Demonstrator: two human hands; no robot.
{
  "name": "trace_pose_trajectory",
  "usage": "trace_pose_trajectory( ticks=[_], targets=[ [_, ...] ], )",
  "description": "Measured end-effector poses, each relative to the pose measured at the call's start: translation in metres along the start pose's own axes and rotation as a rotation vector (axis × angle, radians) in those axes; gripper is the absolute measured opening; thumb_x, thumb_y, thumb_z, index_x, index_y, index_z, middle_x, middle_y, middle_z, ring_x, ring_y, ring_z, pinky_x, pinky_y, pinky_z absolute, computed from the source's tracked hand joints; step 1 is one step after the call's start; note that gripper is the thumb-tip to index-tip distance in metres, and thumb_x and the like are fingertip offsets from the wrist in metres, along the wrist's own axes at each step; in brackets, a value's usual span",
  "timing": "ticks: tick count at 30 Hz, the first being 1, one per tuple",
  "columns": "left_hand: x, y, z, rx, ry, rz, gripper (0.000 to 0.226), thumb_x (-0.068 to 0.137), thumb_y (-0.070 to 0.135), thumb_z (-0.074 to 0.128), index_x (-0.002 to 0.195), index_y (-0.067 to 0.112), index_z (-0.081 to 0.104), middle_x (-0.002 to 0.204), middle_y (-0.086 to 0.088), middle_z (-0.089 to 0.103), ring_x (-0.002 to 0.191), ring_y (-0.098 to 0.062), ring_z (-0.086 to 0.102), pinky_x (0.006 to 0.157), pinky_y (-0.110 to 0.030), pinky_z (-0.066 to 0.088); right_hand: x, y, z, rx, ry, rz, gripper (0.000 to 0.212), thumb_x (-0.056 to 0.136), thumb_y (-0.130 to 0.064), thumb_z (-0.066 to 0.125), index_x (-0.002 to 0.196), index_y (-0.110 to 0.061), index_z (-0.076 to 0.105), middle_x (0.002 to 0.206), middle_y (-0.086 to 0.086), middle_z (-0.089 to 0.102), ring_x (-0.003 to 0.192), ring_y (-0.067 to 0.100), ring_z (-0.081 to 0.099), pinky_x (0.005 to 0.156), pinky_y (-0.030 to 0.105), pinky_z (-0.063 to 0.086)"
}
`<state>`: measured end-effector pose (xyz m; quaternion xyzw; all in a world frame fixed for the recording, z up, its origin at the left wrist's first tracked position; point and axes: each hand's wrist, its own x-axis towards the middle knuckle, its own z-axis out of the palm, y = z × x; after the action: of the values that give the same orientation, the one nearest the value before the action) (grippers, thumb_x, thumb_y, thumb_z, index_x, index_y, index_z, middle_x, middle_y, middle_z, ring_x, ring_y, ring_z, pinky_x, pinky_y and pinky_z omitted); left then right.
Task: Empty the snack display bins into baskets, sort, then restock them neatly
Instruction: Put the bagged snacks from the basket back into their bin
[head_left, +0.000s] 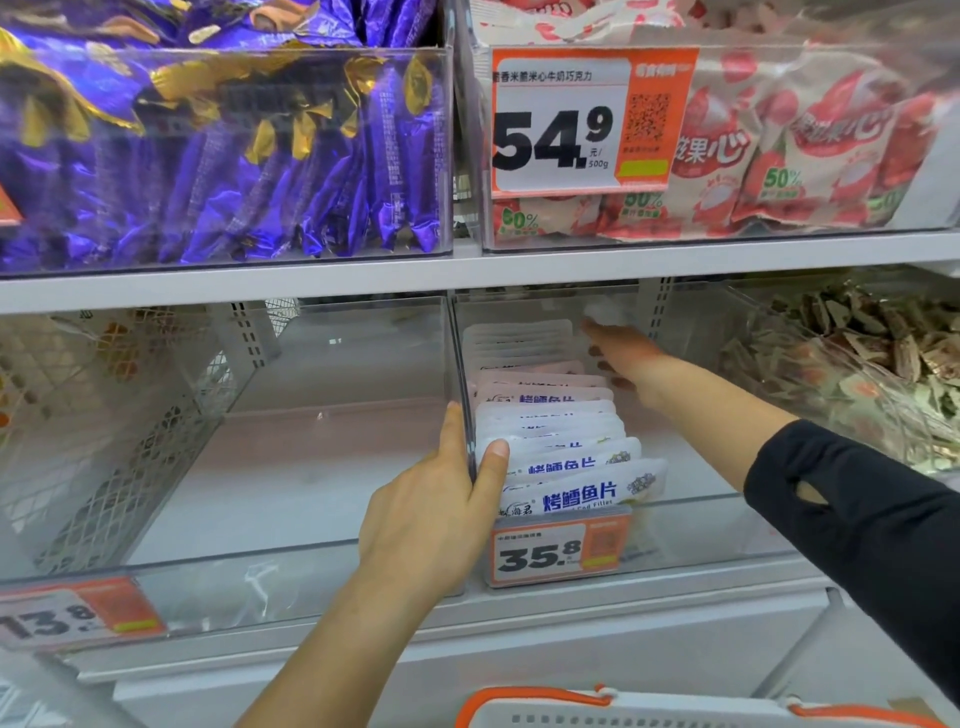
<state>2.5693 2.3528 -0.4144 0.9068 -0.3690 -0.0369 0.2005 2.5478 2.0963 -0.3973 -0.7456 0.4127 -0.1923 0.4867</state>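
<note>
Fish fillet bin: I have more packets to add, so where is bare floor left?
In the fish fillet bin, free floor runs right of the packet row, where the right hand reaches. The left side is crowded: packets press the wall the left hand grips. The neighbouring left bin looks bare.
</note>
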Motion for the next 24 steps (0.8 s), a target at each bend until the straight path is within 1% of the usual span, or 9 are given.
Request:
trace_pose_trajectory(
  ticks=[3, 6, 8, 10, 14, 17, 20, 21, 24],
  targets=[
    [-0.001, 0.000, -0.002, -0.011, 0.010, 0.008, 0.064, 0.099, 0.056, 0.015, 0.155, 0.028, 0.000, 0.089, 0.007, 0.054, 0.082, -0.018, 0.047, 0.075, -0.032, 0.042, -0.021, 0.012, -0.004, 0.333, -0.086, 0.325, 0.066, 0.097, -0.059, 0.035, 0.129, -0.002, 0.047, 0.097, 0.011, 0.057, 0.078, 0.025, 0.056, 0.069, 0.035, 0.047],
    [0.000, 0.000, 0.000, -0.023, 0.014, 0.012, 0.063, 0.100, 0.055, 0.016, 0.155, 0.028, 0.001, 0.091, 0.007, 0.054, 0.083, -0.018, 0.046, 0.075, -0.031, 0.041, -0.042, 0.021, 0.002, 0.407, -0.288, 0.335, 0.050, 0.100, -0.048, 0.037, 0.109, -0.006, 0.062, 0.082, 0.012, 0.068, 0.070, 0.026, 0.064, 0.061, 0.035, 0.050],
    [0.000, 0.000, 0.001, -0.024, 0.014, 0.014, 0.063, 0.100, 0.055, 0.016, 0.155, 0.028, 0.002, 0.090, 0.008, 0.054, 0.082, -0.018, 0.046, 0.073, -0.031, 0.039, -0.050, 0.020, 0.004, 0.385, -0.356, 0.298, 0.038, 0.101, -0.039, 0.044, 0.108, -0.007, 0.063, 0.079, 0.011, 0.073, 0.068, 0.026, 0.069, 0.060, 0.035, 0.056],
    [0.000, 0.000, 0.001, -0.023, 0.017, 0.013, 0.063, 0.099, 0.055, 0.017, 0.155, 0.028, 0.003, 0.088, 0.007, 0.054, 0.082, -0.018, 0.047, 0.072, -0.031, 0.038, -0.051, 0.017, 0.003, 0.272, -0.359, 0.253, 0.038, 0.097, -0.040, 0.053, 0.115, -0.007, 0.062, 0.092, 0.010, 0.074, 0.083, 0.024, 0.071, 0.078, 0.038, 0.058],
    [-0.002, 0.001, 0.001, -0.032, 0.016, 0.013, 0.064, 0.100, 0.055, 0.019, 0.155, 0.026, 0.003, 0.093, 0.006, 0.057, 0.087, -0.019, 0.050, 0.074, -0.031, 0.039, -0.066, 0.006, -0.003, -0.079, -0.343, 0.130, 0.084, 0.075, -0.075, 0.058, 0.137, -0.019, 0.050, 0.138, 0.006, 0.055, 0.125, 0.025, 0.052, 0.110, 0.041, 0.037],
    [-0.002, -0.001, -0.003, -0.158, -0.026, 0.023, 0.068, 0.097, 0.060, 0.025, 0.155, 0.030, 0.005, 0.131, 0.003, 0.057, 0.117, -0.023, 0.053, 0.090, -0.034, 0.040, -0.087, -0.005, -0.021, -0.017, -0.182, 0.034, 0.067, 0.093, -0.061, 0.044, 0.144, -0.018, 0.042, 0.149, 0.006, 0.041, 0.136, 0.027, 0.039, 0.108, 0.038, 0.030],
    [-0.013, -0.001, -0.007, -0.447, 0.200, 0.161, 0.068, 0.095, 0.052, 0.039, 0.153, 0.021, 0.023, 0.154, 0.005, 0.034, 0.141, -0.016, 0.033, 0.109, -0.028, 0.025, -0.122, 0.000, -0.057, 0.186, 0.014, -0.132, 0.025, 0.097, -0.030, 0.052, 0.113, -0.013, 0.060, 0.131, 0.015, 0.059, 0.114, 0.028, 0.059, 0.099, 0.037, 0.044],
    [-0.023, 0.000, -0.008, -0.495, 0.327, 0.225, 0.062, 0.093, 0.045, 0.041, 0.148, 0.018, 0.034, 0.148, 0.007, 0.040, 0.138, -0.015, 0.036, 0.110, -0.026, 0.026, -0.143, 0.009, -0.067, 0.242, 0.038, -0.198, 0.014, 0.097, -0.020, 0.052, 0.103, -0.014, 0.063, 0.119, 0.016, 0.066, 0.102, 0.025, 0.065, 0.096, 0.038, 0.047],
    [-0.072, 0.005, 0.007, -0.580, 0.559, 0.442, 0.030, 0.095, 0.027, 0.045, 0.121, 0.024, 0.058, 0.115, 0.021, 0.058, 0.109, -0.001, 0.055, 0.094, -0.015, 0.040, -0.210, 0.058, -0.087, 0.325, 0.073, -0.291, 0.022, 0.097, -0.005, 0.047, 0.090, -0.012, 0.067, 0.075, 0.004, 0.073, 0.061, 0.011, 0.066, 0.071, 0.024, 0.055]
  ],
)
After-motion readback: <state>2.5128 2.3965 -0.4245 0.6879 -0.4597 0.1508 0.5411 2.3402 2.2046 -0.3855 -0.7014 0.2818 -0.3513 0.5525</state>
